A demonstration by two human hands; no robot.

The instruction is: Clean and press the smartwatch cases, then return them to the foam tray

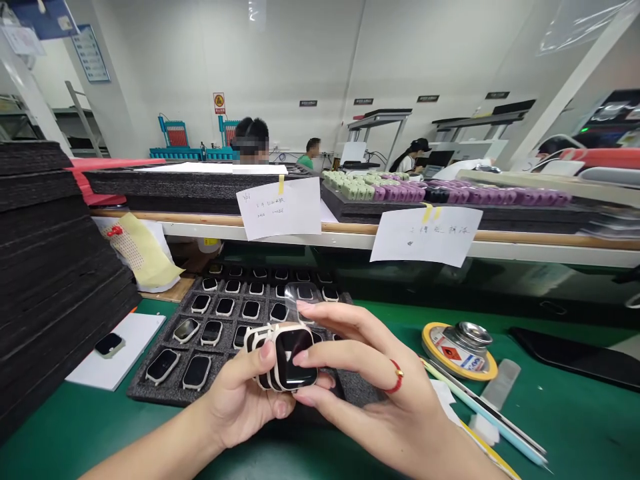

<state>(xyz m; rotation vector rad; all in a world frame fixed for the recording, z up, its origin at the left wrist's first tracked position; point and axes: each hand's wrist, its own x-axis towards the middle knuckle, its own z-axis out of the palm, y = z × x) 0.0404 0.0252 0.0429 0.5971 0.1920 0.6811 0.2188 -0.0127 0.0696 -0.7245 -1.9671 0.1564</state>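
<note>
My left hand (245,393) is closed around a short stack of smartwatch cases without straps, pale-framed with dark screens. The front smartwatch (295,370) faces me, and my left thumb presses its left side. My right hand (370,373) reaches over from the right, one fingertip on that screen and the thumb at its lower edge. By the upper fingertip of my right hand stands a clear film (294,297); whether it is gripped or only clings there, I cannot tell. Behind my hands lies a black foam tray (165,390) with smartwatches in its compartments, partly hidden by my hands.
A single smartwatch (110,345) lies on white paper at left, beside stacked black foam trays (45,287). To the right are a metal-topped dispenser (473,337) in a yellow tape roll, pens (500,417) and a black object (575,357). A shelf (350,237) crosses ahead; co-workers sit beyond.
</note>
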